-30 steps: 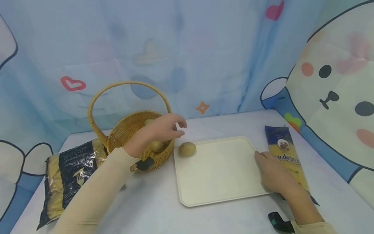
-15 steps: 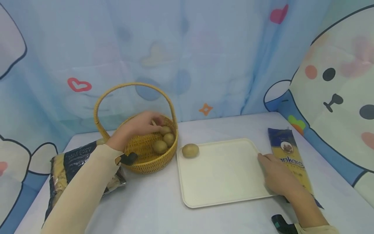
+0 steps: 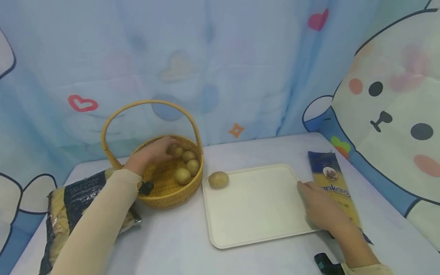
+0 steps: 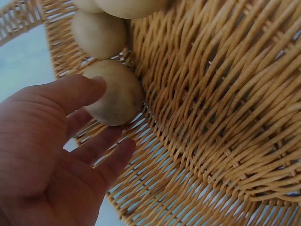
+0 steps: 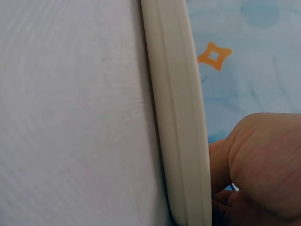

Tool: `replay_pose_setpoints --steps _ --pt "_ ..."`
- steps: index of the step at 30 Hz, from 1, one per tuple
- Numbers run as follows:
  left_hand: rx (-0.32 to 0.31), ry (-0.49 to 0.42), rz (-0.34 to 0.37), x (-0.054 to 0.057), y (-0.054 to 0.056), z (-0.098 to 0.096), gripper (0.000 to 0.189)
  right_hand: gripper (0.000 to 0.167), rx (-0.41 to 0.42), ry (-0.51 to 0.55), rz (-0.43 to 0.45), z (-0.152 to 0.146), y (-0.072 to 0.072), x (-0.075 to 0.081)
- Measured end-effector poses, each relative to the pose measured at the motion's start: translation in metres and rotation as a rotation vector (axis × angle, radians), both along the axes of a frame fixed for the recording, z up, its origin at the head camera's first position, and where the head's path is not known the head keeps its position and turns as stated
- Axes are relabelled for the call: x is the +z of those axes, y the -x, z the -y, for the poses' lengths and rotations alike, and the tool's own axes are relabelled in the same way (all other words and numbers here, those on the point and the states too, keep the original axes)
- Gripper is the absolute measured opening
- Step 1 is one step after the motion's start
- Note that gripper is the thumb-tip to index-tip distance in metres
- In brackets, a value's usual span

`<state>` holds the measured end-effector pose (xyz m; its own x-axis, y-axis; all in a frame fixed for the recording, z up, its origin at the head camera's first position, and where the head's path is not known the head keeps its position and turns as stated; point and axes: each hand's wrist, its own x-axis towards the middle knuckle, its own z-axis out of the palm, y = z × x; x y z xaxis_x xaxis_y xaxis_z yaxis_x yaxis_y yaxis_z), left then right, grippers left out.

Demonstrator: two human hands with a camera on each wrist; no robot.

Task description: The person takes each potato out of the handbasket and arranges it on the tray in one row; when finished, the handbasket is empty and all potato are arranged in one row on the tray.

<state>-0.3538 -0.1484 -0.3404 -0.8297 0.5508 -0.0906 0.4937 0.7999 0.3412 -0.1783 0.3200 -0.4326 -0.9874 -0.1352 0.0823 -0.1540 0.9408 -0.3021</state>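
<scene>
My left hand (image 3: 156, 152) reaches into a yellow wicker basket (image 3: 165, 202). Its thumb and index finger pinch a potato (image 4: 117, 92) near the basket wall, while the other fingers stay spread below it in the left wrist view. More potatoes (image 3: 182, 176) lie beside that one, along the right side of the basket. A single potato (image 3: 218, 180) sits in the far left corner of a cream tray (image 3: 256, 210). The right hand (image 3: 321, 208) grips the tray's right edge; the right wrist view shows its curled fingers against the rim (image 5: 183, 117).
Left of the basket lies a dark and yellow pasta bag (image 3: 77, 206), partly behind the left sleeve. A blue and yellow packet (image 3: 335, 183) lies right of the tray. The basket's tall arched handle (image 3: 151, 102) rises over the left hand. A printed curtain (image 3: 223, 76) hangs behind the table.
The left hand has moved from above the basket's right side down into the basket, onto a potato. The right hand stays at the tray edge. The head view has shifted slightly.
</scene>
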Motion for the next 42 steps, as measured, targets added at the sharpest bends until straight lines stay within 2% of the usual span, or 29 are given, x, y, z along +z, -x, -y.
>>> replay_pose_setpoints --steps 6,12,17,22,31,36,42 --pt "0.035 0.035 0.001 -0.005 0.004 -0.001 0.048 0.059 -0.001 -0.016 -0.006 0.003 -0.001 -0.001" --pt "0.069 0.009 -0.011 -0.009 0.007 -0.003 0.047 0.056 0.018 -0.025 -0.008 0.0 -0.001 0.002" --pt "0.089 -0.012 -0.026 -0.009 0.004 -0.002 0.048 0.06 0.019 -0.019 -0.008 0.0 -0.001 0.004" --pt "0.109 0.033 -0.029 -0.009 0.001 -0.003 0.049 0.061 0.011 -0.017 -0.009 0.001 -0.001 0.004" --pt "0.1 0.053 -0.024 0.0 -0.005 -0.003 0.047 0.056 0.018 -0.012 -0.026 0.002 -0.003 0.0" --pt "0.058 0.033 -0.064 0.006 -0.006 -0.004 0.045 0.058 0.017 0.001 -0.022 0.002 -0.004 0.0" --pt "0.061 -0.008 -0.074 0.014 -0.011 -0.005 0.048 0.058 0.036 -0.001 -0.028 0.0 -0.002 0.001"
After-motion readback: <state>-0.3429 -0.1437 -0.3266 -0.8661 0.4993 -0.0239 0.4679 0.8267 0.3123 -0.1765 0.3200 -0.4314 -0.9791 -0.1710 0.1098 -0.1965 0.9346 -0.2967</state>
